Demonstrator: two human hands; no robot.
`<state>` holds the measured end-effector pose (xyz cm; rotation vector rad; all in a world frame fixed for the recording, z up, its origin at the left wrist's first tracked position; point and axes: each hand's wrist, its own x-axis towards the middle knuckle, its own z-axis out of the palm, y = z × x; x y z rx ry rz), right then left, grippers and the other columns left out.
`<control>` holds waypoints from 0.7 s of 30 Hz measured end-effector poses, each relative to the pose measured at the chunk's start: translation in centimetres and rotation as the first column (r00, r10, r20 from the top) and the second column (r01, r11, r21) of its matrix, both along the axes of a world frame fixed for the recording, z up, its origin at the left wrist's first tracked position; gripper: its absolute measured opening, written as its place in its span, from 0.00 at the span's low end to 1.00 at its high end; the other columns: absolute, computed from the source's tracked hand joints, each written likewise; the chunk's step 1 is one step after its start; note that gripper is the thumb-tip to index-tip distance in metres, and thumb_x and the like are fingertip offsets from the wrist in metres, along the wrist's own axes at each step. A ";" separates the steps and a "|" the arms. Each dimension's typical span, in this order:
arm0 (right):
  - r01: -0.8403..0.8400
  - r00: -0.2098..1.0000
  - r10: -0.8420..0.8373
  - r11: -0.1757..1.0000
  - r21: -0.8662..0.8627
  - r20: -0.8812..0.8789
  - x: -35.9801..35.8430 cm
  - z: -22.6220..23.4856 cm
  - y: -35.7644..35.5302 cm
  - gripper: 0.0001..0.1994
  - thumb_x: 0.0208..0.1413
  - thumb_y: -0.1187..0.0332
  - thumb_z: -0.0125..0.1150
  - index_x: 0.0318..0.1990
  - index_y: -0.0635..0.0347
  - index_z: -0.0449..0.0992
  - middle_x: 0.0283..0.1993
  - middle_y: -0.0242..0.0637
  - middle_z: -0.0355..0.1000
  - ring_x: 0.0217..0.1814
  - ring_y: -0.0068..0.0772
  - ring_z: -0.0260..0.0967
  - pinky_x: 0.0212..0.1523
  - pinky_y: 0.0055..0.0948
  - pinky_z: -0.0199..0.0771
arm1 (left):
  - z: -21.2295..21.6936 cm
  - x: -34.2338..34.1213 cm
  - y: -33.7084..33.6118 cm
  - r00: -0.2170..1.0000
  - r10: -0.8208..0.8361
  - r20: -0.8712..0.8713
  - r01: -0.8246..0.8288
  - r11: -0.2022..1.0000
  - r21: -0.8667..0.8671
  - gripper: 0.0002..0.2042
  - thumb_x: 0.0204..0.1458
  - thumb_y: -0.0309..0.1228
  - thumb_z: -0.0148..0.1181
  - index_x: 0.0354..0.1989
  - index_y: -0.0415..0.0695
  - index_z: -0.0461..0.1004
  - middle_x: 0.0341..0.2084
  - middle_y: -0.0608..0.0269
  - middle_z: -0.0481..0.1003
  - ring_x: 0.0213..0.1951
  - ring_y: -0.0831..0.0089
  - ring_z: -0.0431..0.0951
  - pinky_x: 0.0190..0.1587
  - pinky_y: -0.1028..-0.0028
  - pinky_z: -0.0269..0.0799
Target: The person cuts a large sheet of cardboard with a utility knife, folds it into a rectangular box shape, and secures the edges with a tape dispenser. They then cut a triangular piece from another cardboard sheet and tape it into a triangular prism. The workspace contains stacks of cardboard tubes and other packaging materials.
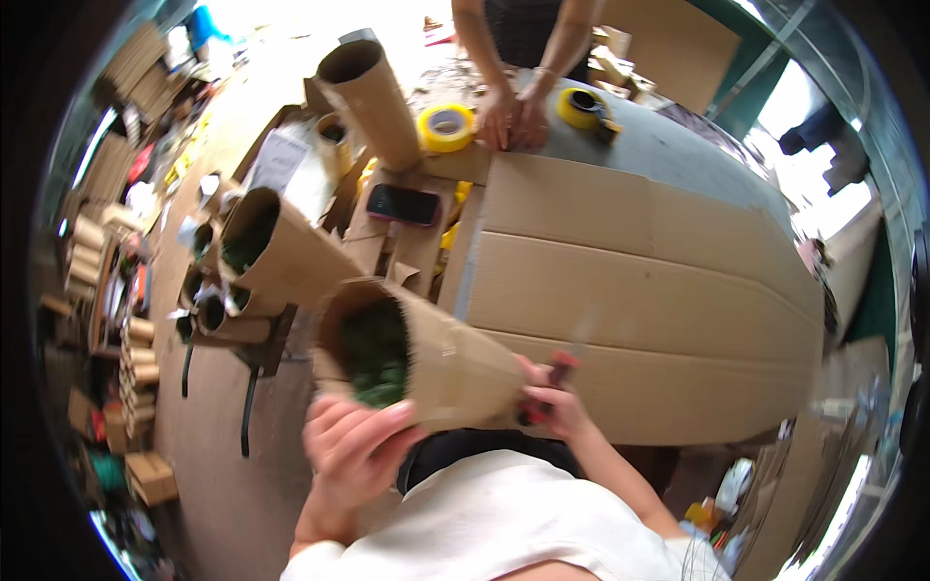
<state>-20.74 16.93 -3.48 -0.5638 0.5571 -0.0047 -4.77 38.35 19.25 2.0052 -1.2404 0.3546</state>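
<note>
My left hand [354, 450] grips the open rim of a brown cardboard tube [460, 363], thumb on top and fingers at the edge. Dark green material [376, 358] fills the tube's inside; its kind is hard to make out. At the tube's other end my right hand [560, 405] is closed around a red-and-black knife [560, 372], its blade blurred and pointing away from me over a flat cardboard sheet [630, 290]. Some of the right fingers lie against the tube. Another similar tube [291, 257] with green inside leans just beyond.
A co-worker's hands [513, 116] press on the far edge of the table [678, 155]. Near them are a yellow tape roll [447, 128] and a tape dispenser [586, 109]. A phone [403, 204] lies left of the sheet. A tall tube [373, 102] stands behind; several smaller tubes [232, 324] cluster left.
</note>
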 end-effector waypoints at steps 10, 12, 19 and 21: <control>-0.227 0.929 0.169 0.962 0.148 0.329 9.5 2.6 10.7 0.10 0.40 0.80 0.52 0.30 0.55 0.62 0.58 0.45 0.59 0.53 0.38 0.64 0.52 0.39 0.66 | -6.6 4.2 11.4 0.965 0.180 0.189 -0.212 0.963 0.165 0.21 0.41 0.25 0.65 0.47 0.41 0.69 0.30 0.60 0.74 0.31 0.64 0.71 0.39 0.67 0.66; -0.186 0.959 0.177 0.982 0.019 0.222 7.0 2.3 8.4 0.10 0.39 0.79 0.53 0.30 0.55 0.63 0.52 0.47 0.64 0.48 0.35 0.68 0.50 0.35 0.67 | -7.0 4.0 11.7 0.967 0.164 0.194 -0.207 0.951 0.230 0.26 0.42 0.28 0.65 0.52 0.41 0.66 0.32 0.60 0.74 0.35 0.63 0.71 0.42 0.66 0.64; 0.327 0.858 -0.439 0.867 -0.377 -0.266 -3.1 1.1 -3.0 0.13 0.40 0.78 0.54 0.38 0.61 0.69 0.28 0.36 0.70 0.20 0.22 0.64 0.22 0.21 0.65 | -3.7 2.0 8.1 0.765 0.469 0.441 -0.600 0.767 0.226 0.34 0.49 0.52 0.52 0.57 0.38 0.57 0.51 0.53 0.64 0.51 0.56 0.62 0.56 0.58 0.51; 0.337 0.785 -0.543 0.779 -0.528 -0.300 -5.3 1.2 -6.1 0.15 0.40 0.78 0.58 0.40 0.63 0.69 0.23 0.29 0.65 0.18 0.17 0.60 0.18 0.18 0.61 | -3.6 0.5 6.6 0.662 0.580 0.474 -0.654 0.757 -0.012 0.31 0.51 0.49 0.52 0.56 0.37 0.58 0.51 0.52 0.62 0.51 0.56 0.62 0.56 0.58 0.51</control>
